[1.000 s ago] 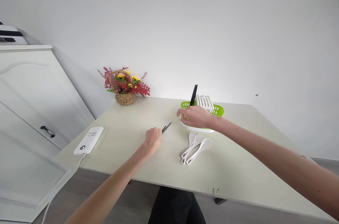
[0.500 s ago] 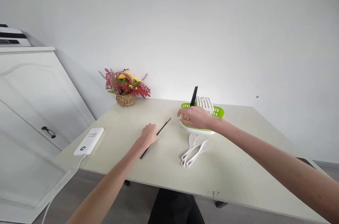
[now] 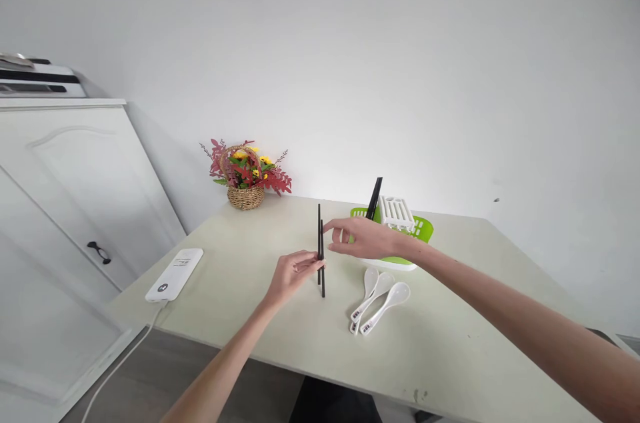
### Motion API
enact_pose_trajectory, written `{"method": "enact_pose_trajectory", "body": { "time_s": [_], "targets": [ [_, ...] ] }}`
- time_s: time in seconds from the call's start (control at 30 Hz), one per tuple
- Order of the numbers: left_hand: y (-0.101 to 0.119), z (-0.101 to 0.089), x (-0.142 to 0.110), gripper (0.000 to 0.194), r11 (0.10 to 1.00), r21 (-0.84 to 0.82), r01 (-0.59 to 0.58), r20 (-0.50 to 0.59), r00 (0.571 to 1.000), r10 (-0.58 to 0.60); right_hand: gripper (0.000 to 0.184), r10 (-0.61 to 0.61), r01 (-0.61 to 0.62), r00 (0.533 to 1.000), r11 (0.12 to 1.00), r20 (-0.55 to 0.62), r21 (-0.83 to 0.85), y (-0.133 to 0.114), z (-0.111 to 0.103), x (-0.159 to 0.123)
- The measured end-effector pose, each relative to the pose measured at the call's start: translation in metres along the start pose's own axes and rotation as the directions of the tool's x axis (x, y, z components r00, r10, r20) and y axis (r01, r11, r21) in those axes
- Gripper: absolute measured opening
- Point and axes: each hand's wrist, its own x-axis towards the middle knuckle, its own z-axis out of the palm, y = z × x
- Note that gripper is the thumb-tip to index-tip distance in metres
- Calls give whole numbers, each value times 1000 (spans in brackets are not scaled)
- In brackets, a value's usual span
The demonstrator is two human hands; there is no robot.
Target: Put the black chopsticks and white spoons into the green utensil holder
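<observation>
My left hand (image 3: 293, 273) pinches a pair of black chopsticks (image 3: 319, 226) between thumb and fingers, holding them nearly upright above the table. One stick sits higher than the other. Close by on the right, the index fingertip of my right hand (image 3: 367, 237) reaches the upper part of the chopsticks; whether it touches is unclear. Its fingers are bent and apart. Behind the right hand stands a green basket (image 3: 425, 229) on a white base, partly hidden. More black chopsticks (image 3: 374, 198) lean up out of it, beside a white slatted rack (image 3: 397, 213).
Several white spoons (image 3: 395, 296) lie in a fanned pile in front of the basket. A wicker flower basket (image 3: 246, 197) stands at the back left. Near the left edge of the table (image 3: 240, 316) lies a white power bank (image 3: 176, 273) with a cable, beside a white cabinet (image 3: 75, 209).
My left hand has lifted the chopsticks and turned them from slanting to upright. My right hand has moved left from the green basket toward them. The view has shifted slightly.
</observation>
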Motion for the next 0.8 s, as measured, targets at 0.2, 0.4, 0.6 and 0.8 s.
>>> {"method": "enact_pose_trajectory", "body": {
  "time_s": [0.2, 0.4, 0.6, 0.8],
  "targets": [
    [-6, 6, 0, 32, 999, -1, -45, 7, 999, 45, 32, 91, -82, 994, 987, -55, 141, -2, 9, -1],
    [-19, 15, -8, 33, 999, 4, -37, 71, 997, 37, 30, 84, -53, 985, 979, -153, 195, 0, 8, -2],
    [-33, 21, -15, 32, 999, -29, 13, 78, 997, -10, 28, 94, -69, 986, 982, -138, 177, -3, 10, -13],
    [-41, 21, -14, 32, 997, -30, 71, 142, 988, -66, 31, 103, -85, 984, 988, -147, 126, -2, 7, -17]
  ]
}}
